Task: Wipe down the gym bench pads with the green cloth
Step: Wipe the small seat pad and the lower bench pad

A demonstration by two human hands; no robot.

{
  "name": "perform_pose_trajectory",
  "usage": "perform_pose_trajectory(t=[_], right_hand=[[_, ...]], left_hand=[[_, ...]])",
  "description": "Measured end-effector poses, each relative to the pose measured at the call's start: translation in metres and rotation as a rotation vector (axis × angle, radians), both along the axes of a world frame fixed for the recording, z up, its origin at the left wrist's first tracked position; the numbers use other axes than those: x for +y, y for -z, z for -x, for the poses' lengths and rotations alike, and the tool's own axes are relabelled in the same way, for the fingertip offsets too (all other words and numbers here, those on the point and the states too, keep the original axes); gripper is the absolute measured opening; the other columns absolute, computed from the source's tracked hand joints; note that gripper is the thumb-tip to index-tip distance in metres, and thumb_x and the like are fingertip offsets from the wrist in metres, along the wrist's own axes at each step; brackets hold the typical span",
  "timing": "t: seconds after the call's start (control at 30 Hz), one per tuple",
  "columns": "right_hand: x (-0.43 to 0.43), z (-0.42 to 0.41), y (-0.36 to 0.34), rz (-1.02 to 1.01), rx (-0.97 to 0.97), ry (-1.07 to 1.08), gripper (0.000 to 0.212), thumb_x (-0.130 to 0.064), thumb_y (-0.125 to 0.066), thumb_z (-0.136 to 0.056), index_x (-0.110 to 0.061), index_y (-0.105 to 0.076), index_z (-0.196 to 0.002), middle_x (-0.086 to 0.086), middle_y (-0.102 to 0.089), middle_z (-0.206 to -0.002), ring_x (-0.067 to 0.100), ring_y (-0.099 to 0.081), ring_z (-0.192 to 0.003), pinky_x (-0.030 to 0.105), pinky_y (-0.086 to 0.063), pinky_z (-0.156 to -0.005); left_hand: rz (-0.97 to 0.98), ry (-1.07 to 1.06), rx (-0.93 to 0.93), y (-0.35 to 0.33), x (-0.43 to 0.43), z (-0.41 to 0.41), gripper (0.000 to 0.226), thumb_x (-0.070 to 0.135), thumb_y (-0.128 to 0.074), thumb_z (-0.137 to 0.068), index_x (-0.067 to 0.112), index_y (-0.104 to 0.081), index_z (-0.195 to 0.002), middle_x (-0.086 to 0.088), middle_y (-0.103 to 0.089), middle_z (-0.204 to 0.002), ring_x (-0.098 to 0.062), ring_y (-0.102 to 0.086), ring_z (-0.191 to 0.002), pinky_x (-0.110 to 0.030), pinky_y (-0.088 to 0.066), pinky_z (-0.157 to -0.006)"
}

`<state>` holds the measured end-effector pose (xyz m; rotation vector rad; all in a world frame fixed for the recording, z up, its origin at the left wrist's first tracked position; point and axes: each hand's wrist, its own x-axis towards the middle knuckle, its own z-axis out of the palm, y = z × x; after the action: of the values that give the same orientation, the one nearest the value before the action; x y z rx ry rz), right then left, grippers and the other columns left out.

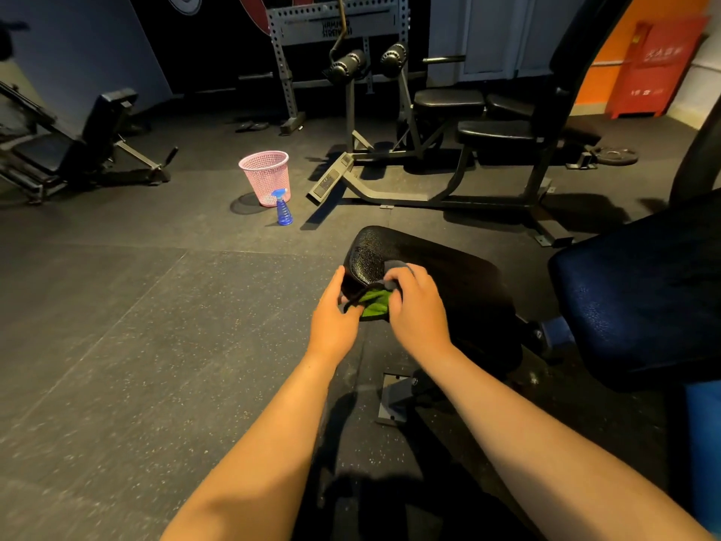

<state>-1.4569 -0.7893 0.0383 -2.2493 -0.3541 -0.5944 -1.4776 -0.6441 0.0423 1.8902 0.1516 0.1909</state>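
Green cloth (375, 302), a small crumpled piece of soft fabric with a dark grey outer layer, lay bunched between both hands at the near-left end of the black textured vinyl seat pad (441, 283). The left hand (334, 314) pinched a dark edge of the fabric between thumb and fingertips; the right hand (415, 304) was cupped over the top of the bundle, fingers curled and pressing it toward the pad. The fabric looked light and limp, likely to fold or slip out of shape, so a broad flat palm over a folded wad would probably serve better than an edge pinch; the vinyl appeared firm and smooth, offering little drag. To the right stood the larger dark blue padded backrest (640, 290) of the same bench, not yet touched by either hand. Beyond, on the speckled black rubber floor (117, 306), a translucent blue plastic spray bottle (284, 208) stood just in front of a pink perforated plastic waste basket (264, 175). Farther back were a grey steel back-extension frame with black pads (448, 101) and, at far left, another black adjustable bench (78, 138).
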Motion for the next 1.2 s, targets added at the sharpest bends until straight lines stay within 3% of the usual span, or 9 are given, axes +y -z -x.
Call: perform_pose_trajectory(t=[0.1,0.33,0.43,0.57,0.77,0.9,0.97,1.03,1.2], right_hand=[[0.025,-0.008,-0.017,0.019,-0.007,-0.094,0.032,-0.015,-0.060,-0.092,-0.017,-0.052,-0.123,0.004,-0.050,-0.125,0.019,-0.046,-0.117,0.035,-0.047,-0.097],[0.039,-0.014,-0.017,0.376,-0.043,-0.095,0.062,-0.017,-0.067,-0.089,-0.016,-0.039,-0.145,0.013,-0.032,-0.147,0.030,-0.031,-0.138,0.037,-0.051,-0.096],[0.014,0.002,-0.004,0.366,-0.048,-0.073,0.067,-0.015,-0.072,-0.083,-0.018,-0.040,-0.142,0.011,-0.034,-0.145,0.028,-0.036,-0.135,0.036,-0.052,-0.094],[-0.025,0.027,0.022,0.315,-0.017,-0.001,0.067,-0.017,-0.073,-0.082,-0.021,-0.039,-0.140,0.006,-0.034,-0.143,0.023,-0.036,-0.134,0.035,-0.051,-0.097],[-0.017,0.029,0.026,0.226,0.000,0.061,0.066,-0.014,-0.075,-0.081,-0.015,-0.043,-0.139,0.009,-0.037,-0.140,0.026,-0.036,-0.132,0.037,-0.053,-0.095],[0.019,0.002,0.002,0.272,-0.012,-0.038,0.066,-0.015,-0.074,-0.084,-0.012,-0.043,-0.141,0.012,-0.036,-0.145,0.029,-0.032,-0.137,0.037,-0.050,-0.098],[0.024,-0.004,-0.001,0.313,-0.022,-0.046,0.065,-0.015,-0.072,-0.085,-0.014,-0.041,-0.142,0.014,-0.033,-0.147,0.030,-0.031,-0.138,0.036,-0.052,-0.095],[0.016,-0.002,0.004,0.330,-0.028,-0.052,0.066,-0.016,-0.071,-0.086,-0.017,-0.040,-0.144,0.014,-0.034,-0.148,0.030,-0.033,-0.137,0.035,-0.052,-0.093],[-0.042,0.020,0.028,0.337,-0.024,-0.034,0.068,-0.021,-0.073,-0.083,-0.020,-0.041,-0.144,0.009,-0.037,-0.143,0.026,-0.037,-0.133,0.036,-0.050,-0.097]], left_hand=[[0.005,0.001,-0.009,-0.008,0.004,0.003,0.066,-0.003,-0.051,-0.098,0.023,-0.033,-0.155,0.001,-0.044,-0.152,-0.014,-0.045,-0.137,-0.020,-0.040,-0.105],[0.267,-0.082,0.038,-0.013,-0.001,0.004,0.063,-0.005,-0.037,-0.094,0.022,-0.042,-0.150,-0.002,-0.049,-0.147,-0.017,-0.048,-0.133,-0.034,-0.041,-0.112],[0.276,-0.112,0.049,-0.012,-0.010,0.008,0.061,0.003,-0.037,-0.095,0.029,-0.041,-0.150,-0.004,-0.047,-0.149,-0.022,-0.047,-0.134,-0.045,-0.037,-0.116],[0.267,-0.088,0.013,-0.006,-0.021,0.016,0.058,0.006,-0.035,-0.101,0.030,-0.031,-0.154,0.003,-0.042,-0.150,-0.015,-0.042,-0.136,-0.039,-0.033,-0.118],[0.427,-0.103,0.042,0.004,-0.031,0.016,0.058,0.007,-0.032,-0.104,0.030,-0.024,-0.157,0.017,-0.051,-0.114,-0.007,-0.055,-0.105,-0.028,-0.045,-0.101],[0.507,-0.132,0.031,0.007,-0.037,0.014,0.055,0.010,-0.035,-0.105,0.028,-0.026,-0.157,0.017,-0.057,-0.099,-0.006,-0.058,-0.101,-0.034,-0.047,-0.103],[0.460,-0.156,0.039,0.009,-0.042,0.015,0.053,0.017,-0.035,-0.106,0.030,-0.024,-0.157,0.020,-0.054,-0.107,0.000,-0.056,-0.102,-0.033,-0.044,-0.104],[0.382,-0.168,0.035,0.012,-0.049,0.017,0.056,0.031,-0.037,-0.104,0.038,-0.021,-0.157,0.005,-0.055,-0.134,-0.015,-0.054,-0.123,-0.044,-0.040,-0.112],[0.299,-0.217,0.031,0.005,-0.088,0.023,0.068,0.030,-0.043,-0.105,0.036,-0.002,-0.158,-0.007,-0.015,-0.164,-0.027,-0.028,-0.147,-0.048,-0.028,-0.119]])
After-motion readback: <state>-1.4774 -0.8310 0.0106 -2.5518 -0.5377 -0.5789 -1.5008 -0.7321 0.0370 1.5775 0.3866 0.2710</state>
